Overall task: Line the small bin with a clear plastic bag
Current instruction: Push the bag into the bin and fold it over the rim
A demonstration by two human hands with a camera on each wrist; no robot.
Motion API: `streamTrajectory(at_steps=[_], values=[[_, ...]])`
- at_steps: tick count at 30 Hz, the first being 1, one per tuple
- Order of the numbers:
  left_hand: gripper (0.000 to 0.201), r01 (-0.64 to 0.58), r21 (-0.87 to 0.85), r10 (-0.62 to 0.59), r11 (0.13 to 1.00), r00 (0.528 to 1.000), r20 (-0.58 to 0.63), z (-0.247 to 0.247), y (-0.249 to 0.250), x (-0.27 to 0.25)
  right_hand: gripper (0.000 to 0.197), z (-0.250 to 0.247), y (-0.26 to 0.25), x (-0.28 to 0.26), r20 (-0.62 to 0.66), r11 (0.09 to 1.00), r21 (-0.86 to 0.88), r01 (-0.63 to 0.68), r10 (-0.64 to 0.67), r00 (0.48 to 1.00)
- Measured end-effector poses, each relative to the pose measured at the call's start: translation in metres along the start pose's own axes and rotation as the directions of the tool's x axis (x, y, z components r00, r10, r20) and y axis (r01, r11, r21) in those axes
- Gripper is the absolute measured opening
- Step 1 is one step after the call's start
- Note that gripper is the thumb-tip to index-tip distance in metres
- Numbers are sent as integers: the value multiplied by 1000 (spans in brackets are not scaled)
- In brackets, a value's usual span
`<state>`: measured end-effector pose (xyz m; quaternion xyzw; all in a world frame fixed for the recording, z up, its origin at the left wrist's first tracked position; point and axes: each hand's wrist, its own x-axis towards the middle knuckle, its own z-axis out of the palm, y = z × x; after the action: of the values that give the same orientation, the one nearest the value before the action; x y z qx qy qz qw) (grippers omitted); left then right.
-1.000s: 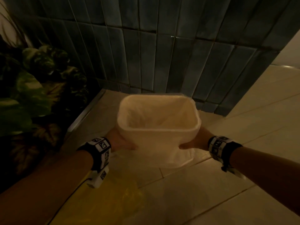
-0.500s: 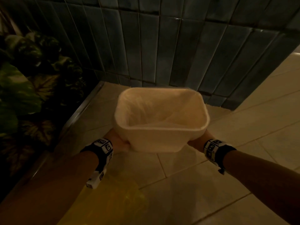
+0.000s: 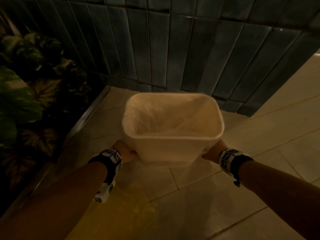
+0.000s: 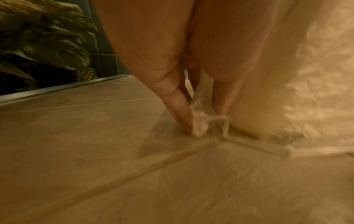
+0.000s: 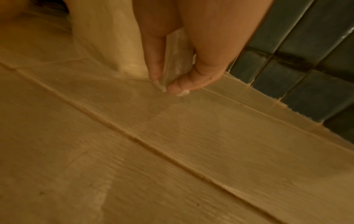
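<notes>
A small cream bin [image 3: 171,151] sits low over the beige floor, just in front of the tiled wall. A clear plastic bag [image 3: 164,118] lines its inside and folds over the rim. My left hand [image 3: 124,152] is at the bin's lower left side, my right hand [image 3: 213,151] at its lower right. In the left wrist view my left hand [image 4: 201,121] pinches a bunched bit of the bag [image 4: 200,125] beside the bin [image 4: 287,75], down at the floor. In the right wrist view my right hand [image 5: 164,84] pinches a strip of the bag [image 5: 176,63] between thumb and finger.
A dark green tiled wall [image 3: 173,49] stands right behind the bin. Large plant leaves [image 3: 26,101] fill the left, behind a metal floor strip [image 3: 86,118]. A yellow bag [image 3: 112,215] lies on the floor under my left forearm. Beige floor tiles [image 3: 259,153] stretch right.
Both hands have brought the bin down toward the floor and closer to the wall. The loose bag skirt that hung under the bin no longer shows there.
</notes>
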<state>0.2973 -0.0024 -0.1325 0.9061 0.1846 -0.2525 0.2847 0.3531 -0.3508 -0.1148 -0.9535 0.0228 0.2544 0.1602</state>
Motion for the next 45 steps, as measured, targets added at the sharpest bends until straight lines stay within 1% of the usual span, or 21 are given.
streamTrajectory(at_steps=[2, 4, 6, 9, 11, 13, 15, 16, 17, 18, 20, 22, 24, 26, 28, 29, 33, 35, 38, 42, 45], values=[[85, -22, 92, 19, 995, 999, 39, -7, 4, -7, 77, -4, 1, -2, 24, 1000, 8, -23, 23, 999], [75, -19, 136, 9, 991, 997, 77, -17, 11, -22, 85, -9, 2, -5, 48, 998, -45, -37, 39, 998], [82, -3, 150, -13, 989, 995, 102, -25, 13, -27, 87, -17, 3, -11, 61, 993, -115, -36, 43, 997], [92, -46, 236, 26, 971, 996, 89, -42, 15, -39, 84, -32, 5, -22, 84, 985, -172, -27, 42, 996], [90, -45, 213, 43, 976, 999, 14, -59, 12, -41, 84, -44, 10, -29, 92, 987, -161, -16, 31, 995], [80, -60, 164, 63, 985, 998, -14, -82, 13, -48, 83, -58, 14, -36, 70, 990, -144, 0, 10, 998], [61, -63, -7, 62, 998, 994, -93, -104, 17, -58, 66, -75, 16, -41, -33, 993, -117, 5, -9, 999], [48, -78, -115, 58, 990, 984, -167, -113, 22, -65, 51, -85, 16, -42, -102, 997, -75, 7, -14, 995], [35, -68, -159, 25, 985, 966, -259, -119, 30, -72, 36, -99, 12, -47, -152, 1000, 26, -4, 8, 988], [26, -89, -210, 15, 974, 945, -326, -125, 38, -81, 27, -113, 6, -53, -171, 984, 178, -6, 37, 985], [27, -122, -337, -3, 934, 938, -346, -132, 57, -103, 37, -138, -9, -67, -134, 894, 448, -29, 100, 986], [34, -85, -377, -26, 922, 959, -281, -133, 70, -120, 49, -155, -28, -87, -64, 825, 564, -48, 101, 993], [37, -50, -333, -15, 942, 982, -190, -127, 80, -134, 51, -156, -45, -104, 24, 818, 571, -63, 60, 998], [35, -50, -320, 12, 946, 993, -118, -117, 85, -143, 41, -147, -57, -114, 75, 847, 529, -57, 19, 997], [29, -74, -330, 43, 941, 994, -99, -109, 89, -145, 29, -138, -64, -116, 54, 881, 473, -16, -11, 998], [27, -83, -339, 50, 937, 993, -105, -107, 90, -145, 28, -135, -67, -114, 30, 883, 469, 5, -22, 999], [21, -96, -382, 44, 919, 989, -144, -115, 87, -140, 35, -131, -75, -109, 9, 837, 547, 25, -36, 999], [21, -107, -381, 40, 918, 983, -180, -122, 84, -135, 33, -129, -83, -107, -11, 813, 580, 45, -47, 999], [23, -118, -328, 13, 937, 952, -307, -141, 82, -124, 24, -132, -105, -99, -38, 784, 617, 66, -54, 998], [33, -125, -328, -25, 936, 908, -418, -171, 81, -103, 25, -135, -143, -80, -74, 750, 653, 107, -77, 994], [22, -143, -389, -58, 910, 885, -462, -192, 85, -88, 31, -137, -175, -66, -129, 702, 697, 150, -83, 988]])
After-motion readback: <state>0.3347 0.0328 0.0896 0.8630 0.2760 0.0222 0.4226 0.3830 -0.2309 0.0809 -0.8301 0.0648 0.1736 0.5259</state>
